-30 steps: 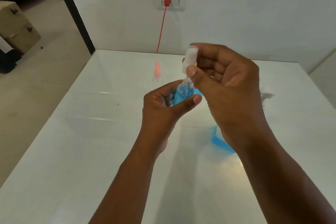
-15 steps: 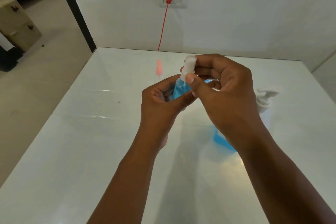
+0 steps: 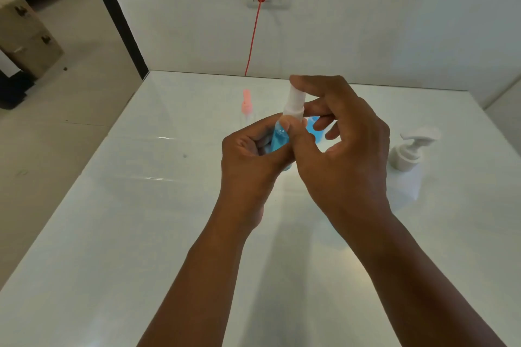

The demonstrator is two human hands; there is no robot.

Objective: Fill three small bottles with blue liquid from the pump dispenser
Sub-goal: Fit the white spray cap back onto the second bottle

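Cap-to-neck alignment was the relation that mattered: white spray cap [image 3: 293,105] sat directly atop the small bottle [image 3: 279,139] of blue liquid, both on one long axis, roughly upright w/ a slight lean to the right at the top. Bottle was held up over the counter [image 3: 118,234], centre of view, not resting on it. Left hand [image 3: 248,158] wrapped the bottle body, fingers curled round it from the left side, thumb across the front. Right hand [image 3: 344,146] came in from the right & above, thumb and forefinger pinching the cap, other fingers loosely spread behind. Right was the nearer hand to the cap, so prob. the one to twist or press it home; left just steadied. Whether the cap was fully seated, couldn't tell. Pump dispenser [image 3: 408,155] stood on the counter just right of the right hand. A pink-capped bottle [image 3: 246,105] stood farther back, apparently clear; another blue-filled one [image 3: 313,128] showed partly behind the fingers.
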